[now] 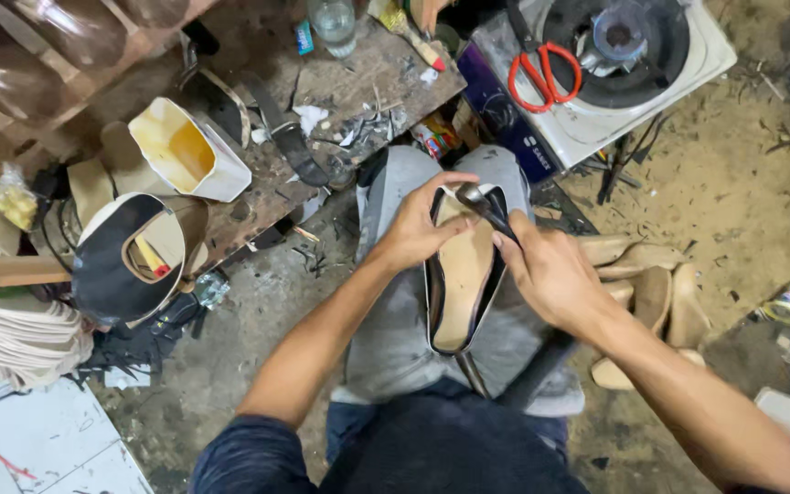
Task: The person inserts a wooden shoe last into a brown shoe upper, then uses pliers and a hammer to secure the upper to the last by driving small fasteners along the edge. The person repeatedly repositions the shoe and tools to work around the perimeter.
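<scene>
The left hand (418, 229) is closed around the upper end of a shoe upper on its last (462, 274), black-edged with a tan sole face turned upward, which rests lengthwise on the person's lap just below both hands. The right hand (550, 274) grips a dark metal tool (485, 206), probably lasting pliers though the head is too small to tell for sure, and its tip meets the black edge of the shoe close to the left thumb. Just right of the right hand, several tan shoe soles and lasts (651, 288) lie piled on the dirt floor. Up and to the left of the left hand stands a worn wooden bench (358, 82) littered with scraps, bearing a cut-open white jug (185, 151) with yellow glue inside. Further left of it sits a dark round container (125, 256) holding a brush. Above the right hand, well apart, red-handled scissors (546, 78) lie on a white stove (633, 64).
</scene>
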Tool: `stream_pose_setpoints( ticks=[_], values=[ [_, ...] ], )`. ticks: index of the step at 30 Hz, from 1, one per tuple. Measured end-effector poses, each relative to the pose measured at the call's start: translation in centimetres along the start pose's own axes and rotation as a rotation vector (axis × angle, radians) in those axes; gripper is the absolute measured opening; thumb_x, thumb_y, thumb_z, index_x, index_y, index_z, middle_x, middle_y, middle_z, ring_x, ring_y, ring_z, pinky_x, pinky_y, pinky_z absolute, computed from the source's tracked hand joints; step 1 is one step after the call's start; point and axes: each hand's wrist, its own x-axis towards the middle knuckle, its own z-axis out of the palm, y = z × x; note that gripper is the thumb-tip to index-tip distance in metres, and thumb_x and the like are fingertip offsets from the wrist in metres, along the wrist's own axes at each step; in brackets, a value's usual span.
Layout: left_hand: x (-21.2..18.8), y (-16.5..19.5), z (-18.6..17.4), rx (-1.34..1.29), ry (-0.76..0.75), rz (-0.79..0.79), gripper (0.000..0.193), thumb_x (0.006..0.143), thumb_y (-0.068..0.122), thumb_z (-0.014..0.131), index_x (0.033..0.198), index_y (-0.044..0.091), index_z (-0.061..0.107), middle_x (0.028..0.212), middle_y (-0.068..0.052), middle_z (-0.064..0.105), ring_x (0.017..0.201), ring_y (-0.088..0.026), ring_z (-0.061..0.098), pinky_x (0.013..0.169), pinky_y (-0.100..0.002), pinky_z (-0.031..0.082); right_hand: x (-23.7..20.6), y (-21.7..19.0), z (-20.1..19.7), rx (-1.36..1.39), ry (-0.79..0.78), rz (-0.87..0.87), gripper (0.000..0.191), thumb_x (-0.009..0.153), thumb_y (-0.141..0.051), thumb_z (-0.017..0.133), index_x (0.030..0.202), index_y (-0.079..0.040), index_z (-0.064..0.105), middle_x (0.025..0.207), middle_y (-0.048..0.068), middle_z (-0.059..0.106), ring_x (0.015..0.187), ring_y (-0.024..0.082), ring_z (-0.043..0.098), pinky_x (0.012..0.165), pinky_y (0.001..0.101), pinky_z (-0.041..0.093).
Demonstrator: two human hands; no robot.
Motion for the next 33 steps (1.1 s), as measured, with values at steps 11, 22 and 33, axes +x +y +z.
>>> stream_pose_setpoints(
  ticks=[11,22,33],
  values=[
    [-1.0,-0.1,-0.5,-0.04,-0.022,0.027,0.054,0.084,0.007,0.08,0.134,0.005,0.061,0.124,-0.007,0.069,0.118,-0.015,0.063,0.105,-0.032,0.05,-1.6,-1.4,-0.1,0.281,-0.342,0.225,0.031,0.103,-0.034,0.047,0.093,-0.006,0.053,0.062,0.014,0.057,0.058,0.033,0.061,0.059,0.0451,0.049],
    [-5.8,5.3,-0.1,-0.368,0.042,0.164,0.045,0.097,0.014,0.077,0.137,0.002,0.06,0.127,-0.005,0.069,0.12,-0.014,0.064,0.11,-0.031,0.05,-10.1,2.3,3.7,0.722,0.433,0.2,0.017,0.112,-0.008,0.055,0.127,-0.001,0.057,0.125,0.011,0.069,0.117,0.021,0.066,0.109,0.039,0.051],
    [-2.6,7.6,2.9,-0.481,0.379,0.26,0.069,0.094,0.02,0.077,0.151,0.006,0.04,0.14,-0.003,0.057,0.131,-0.012,0.055,0.112,-0.029,0.047,-11.7,3.4,8.0,1.882,0.453,0.588,0.048,0.102,-0.031,0.059,0.142,-0.004,0.058,0.138,0.01,0.066,0.123,0.026,0.068,0.107,0.0437,0.053]
  ],
)
